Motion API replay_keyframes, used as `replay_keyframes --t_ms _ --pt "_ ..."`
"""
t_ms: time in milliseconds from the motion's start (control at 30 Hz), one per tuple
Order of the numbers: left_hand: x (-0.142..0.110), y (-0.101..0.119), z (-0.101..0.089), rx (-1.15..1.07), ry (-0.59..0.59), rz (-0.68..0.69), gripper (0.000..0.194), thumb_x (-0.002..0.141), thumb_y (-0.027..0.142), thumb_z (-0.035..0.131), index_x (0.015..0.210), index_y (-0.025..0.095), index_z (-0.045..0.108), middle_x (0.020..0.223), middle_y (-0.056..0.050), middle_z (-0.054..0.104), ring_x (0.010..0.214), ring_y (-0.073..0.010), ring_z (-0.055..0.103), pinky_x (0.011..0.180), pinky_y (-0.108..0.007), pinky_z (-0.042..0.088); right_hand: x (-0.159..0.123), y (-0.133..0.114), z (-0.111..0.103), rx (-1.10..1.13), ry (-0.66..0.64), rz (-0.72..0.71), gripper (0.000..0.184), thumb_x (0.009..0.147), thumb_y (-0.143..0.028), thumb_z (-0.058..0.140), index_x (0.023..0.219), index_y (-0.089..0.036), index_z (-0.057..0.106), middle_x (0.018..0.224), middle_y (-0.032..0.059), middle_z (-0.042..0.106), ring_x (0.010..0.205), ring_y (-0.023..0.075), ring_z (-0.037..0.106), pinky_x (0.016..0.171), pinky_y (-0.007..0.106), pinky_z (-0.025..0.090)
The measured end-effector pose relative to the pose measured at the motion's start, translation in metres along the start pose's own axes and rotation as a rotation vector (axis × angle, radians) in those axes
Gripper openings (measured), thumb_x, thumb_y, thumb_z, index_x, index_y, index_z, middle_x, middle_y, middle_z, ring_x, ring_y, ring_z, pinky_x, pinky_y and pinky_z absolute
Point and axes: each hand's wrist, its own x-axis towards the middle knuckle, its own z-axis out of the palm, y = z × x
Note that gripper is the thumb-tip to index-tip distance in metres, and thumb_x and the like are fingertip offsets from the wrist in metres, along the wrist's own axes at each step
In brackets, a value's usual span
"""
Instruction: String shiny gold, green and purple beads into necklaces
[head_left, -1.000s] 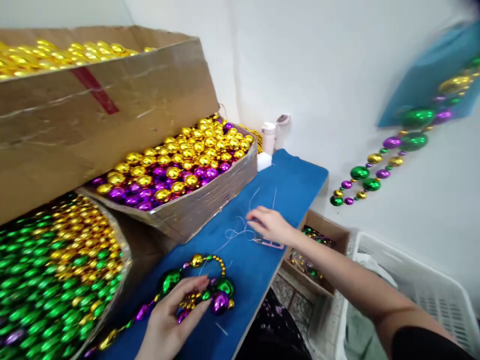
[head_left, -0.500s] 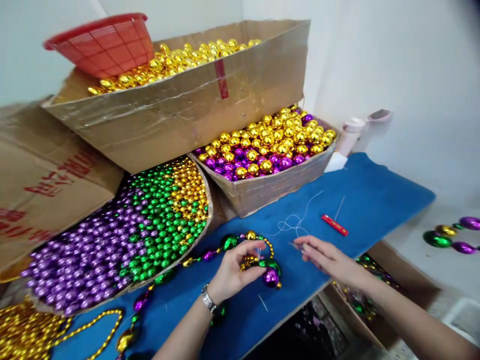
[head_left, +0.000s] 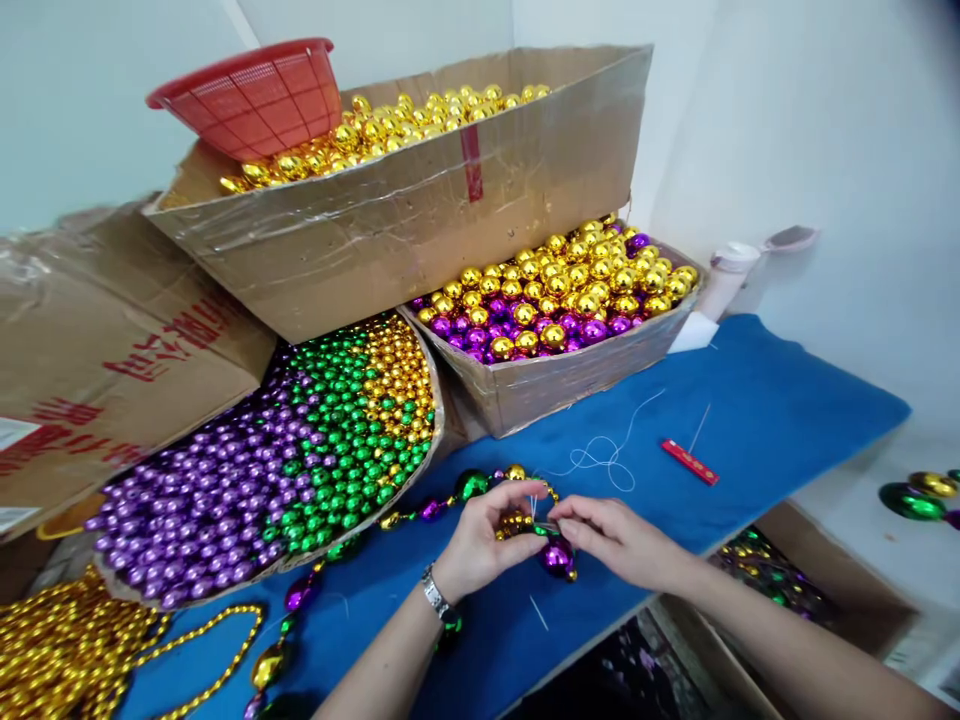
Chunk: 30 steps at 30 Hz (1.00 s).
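Note:
A strand of green, purple and gold beads (head_left: pixel 472 487) lies on the blue cloth (head_left: pixel 750 420). My left hand (head_left: pixel 487 530), with a watch on its wrist, pinches the strand's bunched end between thumb and fingers. My right hand (head_left: pixel 615 535) meets it from the right, fingers pinched on a thin item at the beads, too small to make out; it may be a needle or thread. A large purple bead (head_left: pixel 559 556) hangs just below the two hands. Loose white thread (head_left: pixel 600 460) curls on the cloth behind them.
A red flat tool (head_left: pixel 690 462) lies right of the thread. Behind stand cardboard boxes of gold beads (head_left: pixel 420 115), gold and purple beads (head_left: pixel 555 290), and mixed purple, green and gold beads (head_left: pixel 300 450). A red basket (head_left: pixel 255 95) tops the upper box. A box (head_left: pixel 795 590) sits below the table edge.
My right hand came back from the far thread and red tool to meet my left hand at the beads. My view swung left and settled on the boxes.

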Motion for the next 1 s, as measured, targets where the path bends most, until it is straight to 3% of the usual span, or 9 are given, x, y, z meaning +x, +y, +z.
replay_keyframes --t_ms 433,567,667,833,1000 --pt "-0.001 0.006 0.002 -0.05 0.013 -0.004 0.053 0.07 0.025 0.072 0.119 0.018 0.055 0.114 -0.01 0.061 0.089 -0.0192 0.059 0.079 -0.033 0.051 0.001 -0.002 0.005 -0.096 0.086 -0.048 0.032 0.096 -0.039 0.035 0.093 -0.02 0.061 0.074 -0.003 0.062 0.067 0.0096 0.057 0.06 0.019 0.042" --pt "-0.002 0.005 0.0 -0.078 0.038 -0.03 0.054 0.068 0.025 0.073 0.119 0.018 0.055 0.112 -0.01 0.062 0.086 -0.0182 0.059 0.074 -0.03 0.052 -0.014 0.026 -0.005 -0.248 0.217 0.012 0.034 0.096 -0.04 0.031 0.111 -0.023 0.056 0.092 0.0022 0.063 0.082 0.0134 0.06 0.074 0.023 0.046" --pt "-0.002 0.004 -0.004 -0.116 0.069 -0.063 0.054 0.069 0.024 0.072 0.12 0.019 0.055 0.11 -0.01 0.062 0.085 -0.0177 0.059 0.07 -0.028 0.052 -0.03 0.057 -0.014 -0.461 0.334 0.11 0.037 0.094 -0.041 0.035 0.11 -0.02 0.06 0.102 0.0102 0.06 0.095 0.0205 0.056 0.086 0.032 0.044" --pt "0.003 0.002 -0.01 -0.212 0.176 -0.043 0.057 0.068 0.021 0.072 0.122 0.019 0.053 0.118 -0.013 0.059 0.089 -0.0186 0.058 0.072 -0.029 0.052 -0.046 0.095 -0.039 -0.752 0.424 0.278 0.034 0.092 -0.043 0.04 0.117 -0.028 0.057 0.103 0.0069 0.06 0.101 0.0211 0.053 0.085 0.03 0.044" --pt "0.004 0.002 -0.008 -0.31 0.22 -0.043 0.057 0.066 0.018 0.073 0.12 0.018 0.055 0.121 -0.014 0.057 0.088 -0.0186 0.058 0.072 -0.028 0.052 -0.047 0.119 -0.078 -0.9 0.556 0.515 0.034 0.091 -0.036 0.041 0.118 -0.02 0.054 0.099 0.0125 0.057 0.095 0.0251 0.053 0.08 0.036 0.045"
